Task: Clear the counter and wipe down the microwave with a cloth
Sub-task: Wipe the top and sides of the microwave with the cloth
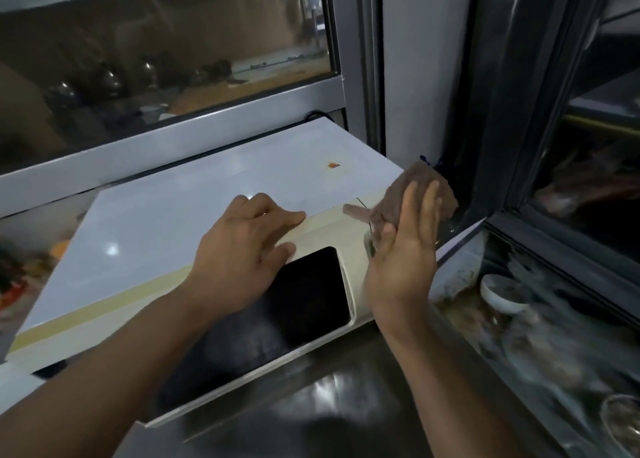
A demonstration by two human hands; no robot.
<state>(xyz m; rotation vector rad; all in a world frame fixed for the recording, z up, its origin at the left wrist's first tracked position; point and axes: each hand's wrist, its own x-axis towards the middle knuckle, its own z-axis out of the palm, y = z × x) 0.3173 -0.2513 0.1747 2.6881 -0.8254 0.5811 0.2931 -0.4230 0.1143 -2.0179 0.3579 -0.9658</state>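
Steel counter (346, 405) | left hand (242, 250) flat on microwave (173, 215) | right hand (403, 250) fingers straight, pressing cloth (419, 180) against its side

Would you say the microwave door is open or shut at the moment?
Shut: the microwave door's dark window sits flush in the front, with no gap visible; the left hand rests on its top edge.

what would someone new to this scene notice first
The white microwave fills the middle of the view, under a window. The left hand rests flat on its front top edge, just above the dark door glass. At the microwave's right side, the right hand presses a brown cloth against it with straight fingers, and a white bowl sits lower right among blurred dishes.
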